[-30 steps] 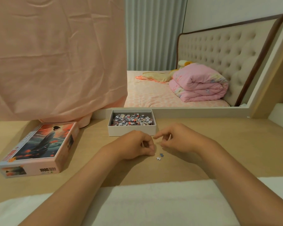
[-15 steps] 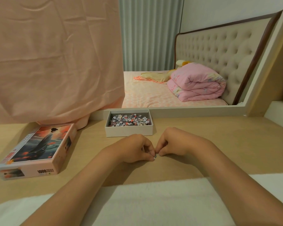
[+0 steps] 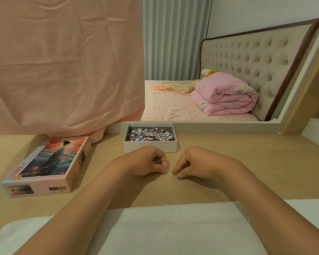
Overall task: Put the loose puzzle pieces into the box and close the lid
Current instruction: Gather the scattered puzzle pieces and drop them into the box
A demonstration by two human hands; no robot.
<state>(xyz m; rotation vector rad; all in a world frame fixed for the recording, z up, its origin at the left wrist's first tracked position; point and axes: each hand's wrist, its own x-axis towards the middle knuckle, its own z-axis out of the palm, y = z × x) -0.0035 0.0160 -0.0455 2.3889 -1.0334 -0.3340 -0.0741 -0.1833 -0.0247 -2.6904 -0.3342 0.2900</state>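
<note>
Behind hands (image 3: pixel 170 161), open box (image 3: pixel 150 147)

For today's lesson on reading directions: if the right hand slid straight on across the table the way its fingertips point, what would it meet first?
The right hand points toward the left hand, with only a narrow strip of bare table between them. It would most likely meet that hand's curled fingers first, though depth is hard to judge.

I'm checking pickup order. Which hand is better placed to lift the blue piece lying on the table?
Right. The right hand has its fingertips right at the blue piece; the left hand is curled, apart from it. The open box sits just beyond both.
</note>
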